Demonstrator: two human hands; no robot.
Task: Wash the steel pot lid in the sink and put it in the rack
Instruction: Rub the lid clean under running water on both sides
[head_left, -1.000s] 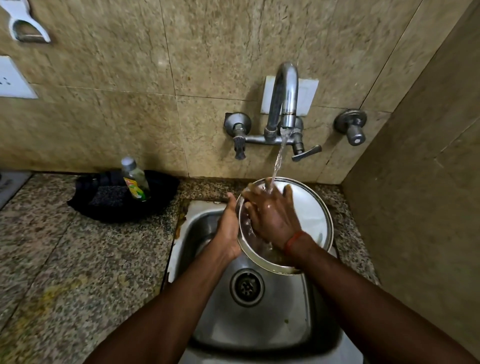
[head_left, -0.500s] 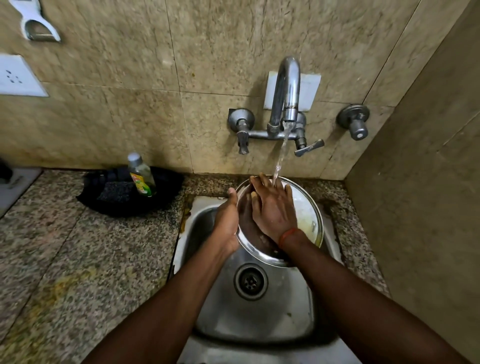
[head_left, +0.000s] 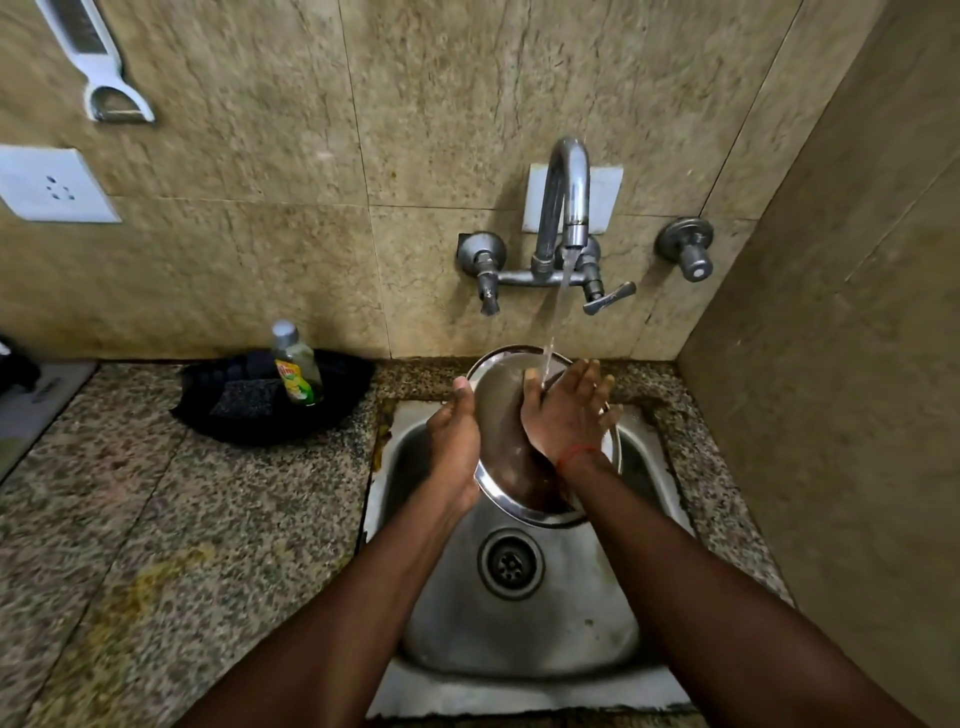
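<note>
A round steel pot lid is tilted up over the steel sink, under running water from the wall tap. My left hand grips the lid's left rim, thumb at the upper edge. My right hand lies flat on the lid's face with fingers spread, and the stream lands on those fingers. Much of the lid's right side is hidden behind that hand. No rack is in view.
A dish soap bottle stands in a black tray with a scrub pad on the granite counter left of the sink. A tiled wall rises close on the right. A socket and a peeler hang on the back wall.
My right hand has slid up and to the right across the lid, fingers spreading under the stream. The lid has turned more edge-on. The left hand keeps its grip.
</note>
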